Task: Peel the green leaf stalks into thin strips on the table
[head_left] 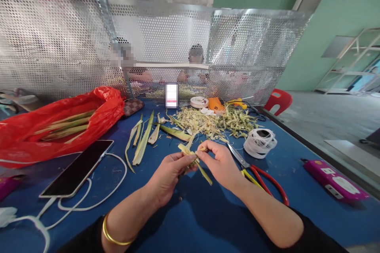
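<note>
My left hand [173,168] pinches a small folded piece of pale yellow-green leaf strips [187,150] above the blue table. On its other side, my right hand [218,162] has thumb and forefinger closed on one strip of the same piece. A loose green end hangs down between the hands. Red-handled scissors [257,174] lie just right of my right hand, beside something with yellow handles [249,176]. Beyond my hands lie long cut leaf strips [144,138] and a pile of small leaf pieces [192,120].
A red plastic bag [103,104] of long leaves lies at left, near a phone [78,170] with a white cable. A roll of white string [259,142] and a purple case [334,180] are at right. Behind a perforated metal screen [166,27] sit other people.
</note>
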The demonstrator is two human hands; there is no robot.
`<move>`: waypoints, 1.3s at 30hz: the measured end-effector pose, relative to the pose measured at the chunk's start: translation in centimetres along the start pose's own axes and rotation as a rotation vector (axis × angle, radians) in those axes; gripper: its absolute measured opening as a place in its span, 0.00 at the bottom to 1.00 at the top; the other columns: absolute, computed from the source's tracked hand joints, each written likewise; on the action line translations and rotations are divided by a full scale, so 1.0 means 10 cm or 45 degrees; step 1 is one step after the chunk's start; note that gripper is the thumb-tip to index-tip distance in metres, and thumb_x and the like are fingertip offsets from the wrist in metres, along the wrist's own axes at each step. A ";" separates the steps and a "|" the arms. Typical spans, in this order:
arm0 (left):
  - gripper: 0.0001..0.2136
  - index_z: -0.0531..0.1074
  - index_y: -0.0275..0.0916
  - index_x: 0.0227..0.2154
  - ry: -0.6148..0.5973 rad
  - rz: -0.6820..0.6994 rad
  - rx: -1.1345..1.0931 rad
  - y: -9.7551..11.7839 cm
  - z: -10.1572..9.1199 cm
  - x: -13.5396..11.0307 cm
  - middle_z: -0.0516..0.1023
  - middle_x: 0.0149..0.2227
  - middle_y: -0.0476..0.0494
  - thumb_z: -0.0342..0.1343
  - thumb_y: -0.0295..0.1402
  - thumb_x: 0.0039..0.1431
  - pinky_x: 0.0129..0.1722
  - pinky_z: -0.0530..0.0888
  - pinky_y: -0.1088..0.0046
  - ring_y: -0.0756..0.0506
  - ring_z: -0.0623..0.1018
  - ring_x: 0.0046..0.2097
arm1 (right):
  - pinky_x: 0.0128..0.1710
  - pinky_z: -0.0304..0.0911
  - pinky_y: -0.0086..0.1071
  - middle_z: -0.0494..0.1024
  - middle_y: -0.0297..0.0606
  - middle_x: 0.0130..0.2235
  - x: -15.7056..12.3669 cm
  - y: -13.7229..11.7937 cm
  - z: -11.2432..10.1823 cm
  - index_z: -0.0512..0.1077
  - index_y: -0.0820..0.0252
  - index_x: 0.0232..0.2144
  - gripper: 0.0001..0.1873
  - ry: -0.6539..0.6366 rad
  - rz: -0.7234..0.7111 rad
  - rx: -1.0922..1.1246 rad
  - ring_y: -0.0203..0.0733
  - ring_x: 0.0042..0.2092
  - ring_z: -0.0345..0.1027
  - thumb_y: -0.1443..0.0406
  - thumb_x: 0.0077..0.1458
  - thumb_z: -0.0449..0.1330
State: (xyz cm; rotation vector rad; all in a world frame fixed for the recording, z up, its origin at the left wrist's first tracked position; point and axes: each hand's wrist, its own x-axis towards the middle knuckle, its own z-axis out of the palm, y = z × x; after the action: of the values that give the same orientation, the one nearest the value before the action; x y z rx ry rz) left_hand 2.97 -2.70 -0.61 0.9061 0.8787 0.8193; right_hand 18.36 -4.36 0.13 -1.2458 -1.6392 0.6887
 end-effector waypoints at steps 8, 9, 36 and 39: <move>0.07 0.75 0.35 0.21 0.079 0.016 0.016 0.01 -0.01 0.01 0.74 0.23 0.48 0.62 0.34 0.46 0.33 0.68 0.78 0.52 0.72 0.27 | 0.37 0.62 0.29 0.75 0.33 0.32 0.03 0.02 -0.08 0.72 0.56 0.31 0.05 -0.110 -0.210 -0.106 0.37 0.35 0.68 0.69 0.54 0.55; 0.07 0.76 0.35 0.21 0.081 0.007 0.004 0.02 -0.01 0.01 0.74 0.22 0.48 0.62 0.34 0.46 0.33 0.68 0.78 0.52 0.72 0.26 | 0.37 0.63 0.30 0.75 0.34 0.34 0.04 0.03 -0.10 0.72 0.55 0.33 0.06 -0.136 -0.265 -0.140 0.38 0.36 0.69 0.69 0.55 0.55; 0.07 0.74 0.34 0.20 0.136 0.155 0.524 0.05 -0.01 0.04 0.74 0.22 0.48 0.61 0.33 0.44 0.31 0.64 0.76 0.51 0.70 0.27 | 0.32 0.54 0.31 0.70 0.34 0.28 0.02 0.10 -0.09 0.64 0.59 0.29 0.08 -0.246 -0.404 -0.646 0.38 0.31 0.61 0.73 0.58 0.50; 0.05 0.74 0.35 0.21 0.173 0.204 0.545 0.05 0.01 0.03 0.74 0.22 0.50 0.60 0.32 0.43 0.30 0.64 0.76 0.51 0.70 0.27 | 0.30 0.57 0.28 0.71 0.32 0.28 0.03 0.12 -0.09 0.67 0.58 0.28 0.06 -0.230 -0.241 -0.413 0.36 0.30 0.64 0.70 0.57 0.54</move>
State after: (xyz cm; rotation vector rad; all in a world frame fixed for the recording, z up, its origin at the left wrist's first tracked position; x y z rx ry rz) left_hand 3.07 -2.23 -0.19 1.3194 1.1358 0.8525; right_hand 19.61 -3.78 -0.39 -1.2583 -2.0508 0.4386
